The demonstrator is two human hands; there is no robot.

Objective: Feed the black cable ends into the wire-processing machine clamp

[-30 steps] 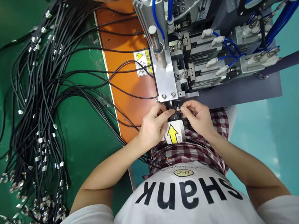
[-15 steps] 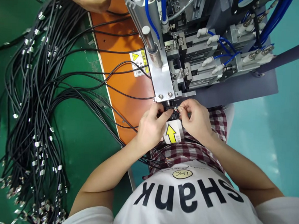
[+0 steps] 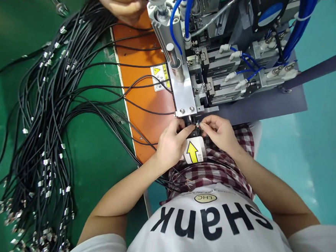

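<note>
At the machine's front fixture [image 3: 195,132], my left hand [image 3: 169,145] is closed, thumb and forefinger at the end of a black cable [image 3: 148,143] that runs in from the left. Thin coloured wires [image 3: 197,125] stick out just past my left thumb tip. From the right, my right hand [image 3: 220,134] pinches these wires between thumb and forefinger. Its other fingers are curled and partly hidden. Below the fixture sits a white label with a yellow arrow [image 3: 193,151].
A large bundle of black cables [image 3: 48,113] with silvery ends covers the green mat [image 3: 94,197]. Another person's hand [image 3: 121,2] is at the top, by the orange plate [image 3: 145,120]. Metal cylinders [image 3: 175,61] and blue air hoses [image 3: 299,31] rise beyond my hands.
The camera view has shifted a little, so the bench and cables appear farther right. My hands stay at the fixture; the right fingers have straightened slightly around the wires.
</note>
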